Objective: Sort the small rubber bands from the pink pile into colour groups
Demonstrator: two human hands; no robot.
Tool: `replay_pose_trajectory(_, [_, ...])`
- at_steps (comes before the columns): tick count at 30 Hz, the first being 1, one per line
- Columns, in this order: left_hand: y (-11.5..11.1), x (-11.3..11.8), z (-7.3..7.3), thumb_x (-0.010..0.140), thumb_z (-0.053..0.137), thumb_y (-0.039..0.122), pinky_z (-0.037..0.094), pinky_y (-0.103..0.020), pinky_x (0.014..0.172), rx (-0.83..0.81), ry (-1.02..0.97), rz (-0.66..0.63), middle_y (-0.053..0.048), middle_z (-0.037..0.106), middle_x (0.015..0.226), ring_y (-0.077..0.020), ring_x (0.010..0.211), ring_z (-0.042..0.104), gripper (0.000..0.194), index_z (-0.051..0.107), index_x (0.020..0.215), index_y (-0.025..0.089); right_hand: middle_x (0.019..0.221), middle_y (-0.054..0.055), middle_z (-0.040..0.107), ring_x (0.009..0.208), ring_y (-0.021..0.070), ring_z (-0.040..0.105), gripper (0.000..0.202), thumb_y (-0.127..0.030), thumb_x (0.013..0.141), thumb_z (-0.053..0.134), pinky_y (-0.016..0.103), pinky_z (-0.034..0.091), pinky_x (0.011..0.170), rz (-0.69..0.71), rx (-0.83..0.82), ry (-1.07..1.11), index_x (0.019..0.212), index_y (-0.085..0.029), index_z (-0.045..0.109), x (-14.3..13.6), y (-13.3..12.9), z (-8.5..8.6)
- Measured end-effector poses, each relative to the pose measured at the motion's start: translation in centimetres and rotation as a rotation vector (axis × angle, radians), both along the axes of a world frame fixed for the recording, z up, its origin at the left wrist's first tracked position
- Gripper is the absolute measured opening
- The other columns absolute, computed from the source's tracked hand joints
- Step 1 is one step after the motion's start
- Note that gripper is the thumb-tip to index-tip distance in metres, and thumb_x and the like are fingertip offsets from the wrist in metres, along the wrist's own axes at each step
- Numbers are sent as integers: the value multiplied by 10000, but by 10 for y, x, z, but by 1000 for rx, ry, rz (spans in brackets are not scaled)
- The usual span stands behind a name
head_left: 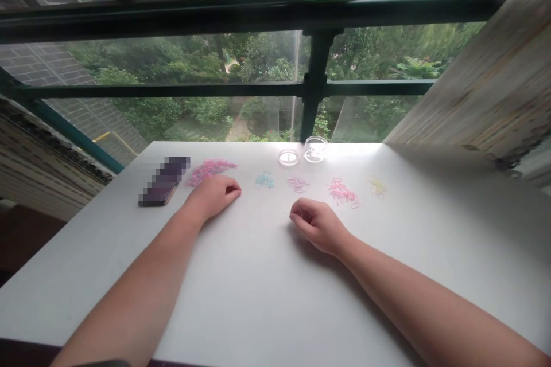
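My left hand [215, 195] rests at the front of a mixed pink and purple pile [210, 168] of small bands, its fingers curled together. My right hand [316, 222] is above the white table in front of the purple and red piles, thumb and forefinger pinched; anything between them is too small to make out. A row of small loose piles lies beyond the hands: blue bands [264, 180], purple bands [298, 184], red-pink bands [342, 191] and yellow bands [377, 186].
A clear round container [315, 150] and a shallow clear dish [288, 157] stand near the back edge of the white table [241, 298]. A blurred-out phone [164, 181] lies at the left. Behind are a green-framed window and curtains at both sides.
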State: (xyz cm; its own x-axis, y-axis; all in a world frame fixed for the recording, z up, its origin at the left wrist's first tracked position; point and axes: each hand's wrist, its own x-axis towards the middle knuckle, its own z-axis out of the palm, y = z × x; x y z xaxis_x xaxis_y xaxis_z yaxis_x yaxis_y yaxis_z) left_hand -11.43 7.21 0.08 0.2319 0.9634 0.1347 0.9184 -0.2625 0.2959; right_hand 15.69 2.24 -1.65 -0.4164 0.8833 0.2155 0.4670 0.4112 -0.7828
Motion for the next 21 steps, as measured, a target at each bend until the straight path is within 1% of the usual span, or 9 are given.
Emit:
replay_pose_trajectory(6, [19,-42,-3,678,607,338,481,-279,593,21,104,257,-16,695,749,-201,649,619,146,716,746,266,577,-36,473,521,90,414,67,-169,775,470,215,345,516,1,-38,23,725,-190,510,0,0,0])
replay_pose_trajectory(8, [19,-45,-2,647,632,292,502,-327,678,61,160,291,-36,689,801,-228,705,623,175,717,795,259,583,-35,480,523,90,420,64,-169,775,471,214,346,518,4,-39,25,730,-189,513,0,0,0])
replay_pose_trajectory(10, [14,-37,0,621,636,222,488,-382,797,150,189,280,-62,676,898,-260,818,617,259,707,870,240,592,-34,490,526,88,425,63,-167,773,474,213,346,519,6,-36,21,733,-189,516,0,-1,0])
replay_pose_trajectory(12, [4,-19,3,633,616,189,457,-401,874,240,144,217,-75,656,984,-262,898,598,304,685,928,220,600,-34,498,529,86,428,63,-164,772,477,212,346,523,11,-31,15,732,-189,519,-1,-1,0])
replay_pose_trajectory(14, [-10,9,5,704,582,245,475,-347,836,240,-5,66,-56,650,991,-207,833,601,271,661,962,218,599,-35,499,531,86,425,61,-165,770,482,213,346,527,17,-25,13,731,-188,523,-1,-1,0])
replay_pose_trajectory(16, [-26,37,5,766,546,321,488,-285,776,83,-155,-203,-37,654,969,-165,798,602,266,640,996,227,598,-33,501,535,88,422,60,-169,769,486,213,346,530,23,-17,15,729,-186,527,-1,-1,0])
replay_pose_trajectory(17, [-33,50,4,771,548,347,483,-275,780,8,-202,-301,-34,660,953,-159,799,604,274,637,1003,230,599,-31,502,538,89,422,62,-170,769,486,214,345,532,26,-12,17,727,-185,529,-1,-1,0])
replay_pose_trajectory(19, [-43,68,1,772,562,361,478,-264,772,-90,-271,-388,-35,666,946,-151,784,608,293,628,1024,228,601,-29,507,544,90,423,70,-166,771,486,213,340,533,32,4,22,721,-184,532,-1,-1,0])
replay_pose_trajectory(21, [-47,76,-2,785,552,330,476,-252,727,-127,-313,-415,-29,672,924,-139,748,610,243,637,988,226,604,-28,510,550,90,424,75,-159,770,488,213,335,532,32,19,23,718,-183,536,-1,-1,0])
